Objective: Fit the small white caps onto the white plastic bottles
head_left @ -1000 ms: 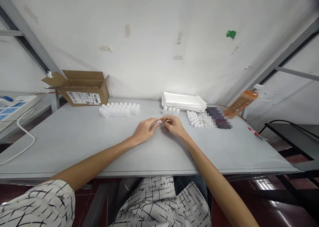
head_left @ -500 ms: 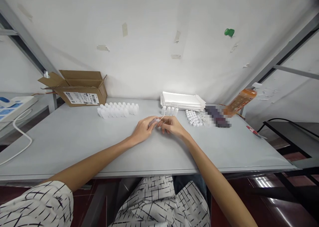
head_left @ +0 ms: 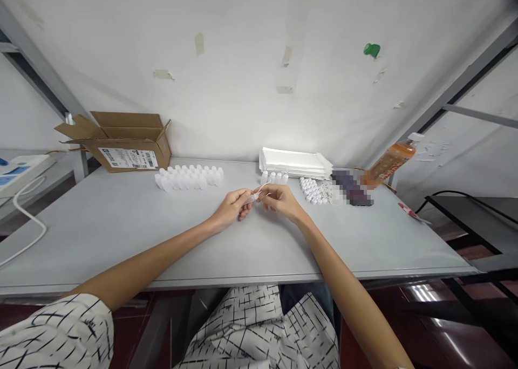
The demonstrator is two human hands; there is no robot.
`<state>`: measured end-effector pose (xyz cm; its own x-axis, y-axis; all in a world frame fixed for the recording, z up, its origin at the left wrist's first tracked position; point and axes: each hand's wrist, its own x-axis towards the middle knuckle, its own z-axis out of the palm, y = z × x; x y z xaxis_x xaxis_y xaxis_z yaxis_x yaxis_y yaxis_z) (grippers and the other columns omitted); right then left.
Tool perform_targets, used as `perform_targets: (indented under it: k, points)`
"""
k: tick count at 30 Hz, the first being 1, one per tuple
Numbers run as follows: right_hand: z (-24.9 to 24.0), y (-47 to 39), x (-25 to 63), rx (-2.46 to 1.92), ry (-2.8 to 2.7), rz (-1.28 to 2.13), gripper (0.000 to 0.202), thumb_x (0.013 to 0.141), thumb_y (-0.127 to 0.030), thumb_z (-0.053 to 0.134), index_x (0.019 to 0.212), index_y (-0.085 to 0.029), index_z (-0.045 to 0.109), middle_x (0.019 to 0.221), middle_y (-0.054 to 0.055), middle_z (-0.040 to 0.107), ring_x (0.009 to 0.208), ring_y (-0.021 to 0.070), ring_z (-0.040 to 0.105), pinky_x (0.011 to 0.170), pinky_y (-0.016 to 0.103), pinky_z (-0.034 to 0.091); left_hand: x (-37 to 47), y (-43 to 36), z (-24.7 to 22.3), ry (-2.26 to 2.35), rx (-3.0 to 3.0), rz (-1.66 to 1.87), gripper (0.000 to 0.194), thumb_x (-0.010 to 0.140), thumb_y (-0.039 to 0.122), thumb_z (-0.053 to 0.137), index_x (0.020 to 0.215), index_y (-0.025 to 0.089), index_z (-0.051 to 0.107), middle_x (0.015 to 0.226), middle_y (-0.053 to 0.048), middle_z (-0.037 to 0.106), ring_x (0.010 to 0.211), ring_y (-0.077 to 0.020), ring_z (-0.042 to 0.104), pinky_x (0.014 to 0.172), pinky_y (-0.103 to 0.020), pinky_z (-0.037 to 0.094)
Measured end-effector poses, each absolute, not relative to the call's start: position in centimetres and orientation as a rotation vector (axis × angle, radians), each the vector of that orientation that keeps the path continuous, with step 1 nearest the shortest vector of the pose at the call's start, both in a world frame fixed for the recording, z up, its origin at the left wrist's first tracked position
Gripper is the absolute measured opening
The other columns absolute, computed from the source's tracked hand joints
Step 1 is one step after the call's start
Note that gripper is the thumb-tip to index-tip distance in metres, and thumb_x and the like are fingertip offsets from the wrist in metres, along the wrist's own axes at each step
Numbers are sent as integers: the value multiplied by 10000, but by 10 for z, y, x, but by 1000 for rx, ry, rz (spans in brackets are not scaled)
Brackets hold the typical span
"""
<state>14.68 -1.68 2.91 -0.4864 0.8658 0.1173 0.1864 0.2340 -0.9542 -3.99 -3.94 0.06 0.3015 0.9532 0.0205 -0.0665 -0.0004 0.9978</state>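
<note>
Over the middle of the grey table, my left hand is closed on a small translucent bottle, which lies tilted with its neck toward the right. My right hand meets it there, its fingers pinched on a thin white strip at the bottle's neck. Behind my right hand stand several capped white bottles. Rows of translucent bottles stand to the left. Several white caps lie on the right, beside a pile of small clear pieces.
An open cardboard box sits at the back left. A stack of white trays rests against the wall. On the right are a blurred dark object and an orange drink bottle. A white cable hangs over the left side.
My left hand has turned a little, and its lower fingers now show under the small bottle. The whole view has shifted slightly. Both hands stay together at the bottle.
</note>
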Motion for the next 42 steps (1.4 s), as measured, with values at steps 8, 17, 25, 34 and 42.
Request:
perform_targets:
  k: [8,17,25,34,42]
  points:
    - [29,-19,146,-962,-1840,1363,295,745,-312,679,991,-155,713,790,43,702,538,118,595,444,218,384,-44,-41,13,1013,1180,844,276,946,484,474,969,213,519,579,85,331,383,-34,237,375,-158,236]
    - [24,-19,141,-959,-1848,1407,292,736,-353,716,933,-140,672,770,46,698,528,128,612,428,222,408,-45,-41,15,1136,1173,822,194,962,436,441,944,246,476,542,101,296,345,-35,195,340,-131,184]
    - [25,-22,137,-925,-1825,1367,234,776,-364,658,863,-147,648,814,40,669,527,112,609,409,206,399,-39,-46,12,1180,1222,877,200,980,418,387,924,242,462,547,96,284,371,-47,204,359,-140,173]
    - [21,-20,138,-954,-1818,1339,205,729,-306,665,856,-145,669,728,26,656,561,141,627,421,219,412,-39,-50,3,1231,1532,977,215,975,419,386,1013,241,501,565,84,312,464,-85,300,455,-183,253]
    - [25,-19,139,-968,-1753,1275,242,704,-325,734,867,-154,686,734,15,660,526,110,585,474,230,414,-43,-55,12,1348,1945,939,259,966,402,411,1118,218,511,646,59,461,583,-129,425,595,-254,322]
